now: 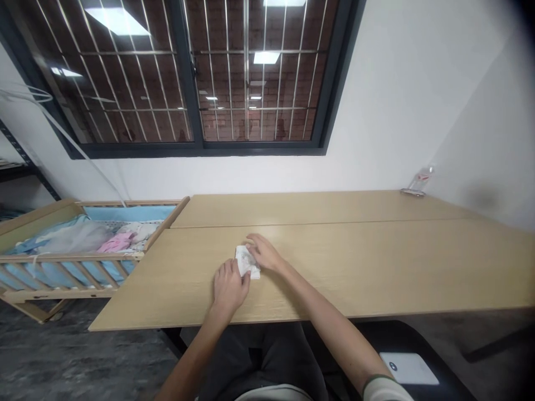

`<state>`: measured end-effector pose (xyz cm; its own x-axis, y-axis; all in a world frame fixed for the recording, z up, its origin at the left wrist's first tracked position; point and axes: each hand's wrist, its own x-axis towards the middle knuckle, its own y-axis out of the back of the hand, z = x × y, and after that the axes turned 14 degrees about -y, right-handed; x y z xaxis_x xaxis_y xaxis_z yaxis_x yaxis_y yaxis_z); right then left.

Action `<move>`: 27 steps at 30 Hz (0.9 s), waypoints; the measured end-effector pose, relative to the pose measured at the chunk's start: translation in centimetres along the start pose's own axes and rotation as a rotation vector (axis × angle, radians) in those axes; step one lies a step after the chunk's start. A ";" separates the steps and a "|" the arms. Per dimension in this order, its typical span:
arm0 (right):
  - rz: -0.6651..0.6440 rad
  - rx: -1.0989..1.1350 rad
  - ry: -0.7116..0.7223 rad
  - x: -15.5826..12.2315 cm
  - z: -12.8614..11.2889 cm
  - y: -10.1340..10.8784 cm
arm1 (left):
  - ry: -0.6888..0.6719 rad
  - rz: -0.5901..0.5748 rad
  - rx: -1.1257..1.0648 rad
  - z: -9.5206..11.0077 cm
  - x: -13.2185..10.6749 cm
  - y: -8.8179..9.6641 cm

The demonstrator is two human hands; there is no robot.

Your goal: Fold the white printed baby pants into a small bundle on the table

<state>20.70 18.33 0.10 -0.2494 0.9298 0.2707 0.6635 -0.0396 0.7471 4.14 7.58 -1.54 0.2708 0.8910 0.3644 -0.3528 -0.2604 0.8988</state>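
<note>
Left of centre on the pale rectangular wooden table (376,262), the left hand (229,285) and right hand (265,254) touch a small white crumpled papery sheet (244,258); I cannot tell whether either grips. Uneven pulling could tear it.

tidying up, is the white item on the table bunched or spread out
Bunched, it seems: the white item looks compact and creased between left hand and right hand.

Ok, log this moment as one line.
left hand: at white paper, left side | right hand: at its right side | paper: on table | crib: left of table
</note>
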 end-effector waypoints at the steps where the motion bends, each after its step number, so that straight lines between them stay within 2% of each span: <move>1: -0.070 -0.032 0.084 -0.6 -0.9 0.3 | -0.048 0.017 0.009 0.7 -0.5 -0.4; 3: -0.215 -0.067 0.206 -2.0 -2.5 0.6 | -0.115 0.033 0.023 1.9 -1.5 -1.6; 5: -0.342 -0.071 0.262 -3.3 -3.6 0.5 | -0.132 0.016 0.030 2.9 -2.3 -2.9; 7: -0.438 -0.060 0.276 -4.3 -3.9 0.1 | -0.136 0.000 0.043 3.4 -2.7 -3.8; 10: -0.508 -0.053 0.241 -4.7 -3.0 -0.4 | -0.141 0.011 0.063 3.4 -2.8 -4.2; 17: -0.463 -0.099 0.143 -1.9 1.1 -0.2 | -0.123 0.025 0.081 3.2 -2.7 -3.8; 25: -0.361 -0.176 0.076 1.3 3.6 -0.9 | -0.117 0.043 0.092 3.1 -2.8 -4.2; 27: -0.304 -0.197 0.021 2.4 4.3 -1.2 | -0.123 0.043 0.094 3.2 -2.9 -4.3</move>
<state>22.39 22.15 -2.74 -0.4305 0.9021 0.0289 0.4089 0.1664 0.8973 7.69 4.94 -5.66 0.3668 0.8275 0.4251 -0.2827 -0.3362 0.8983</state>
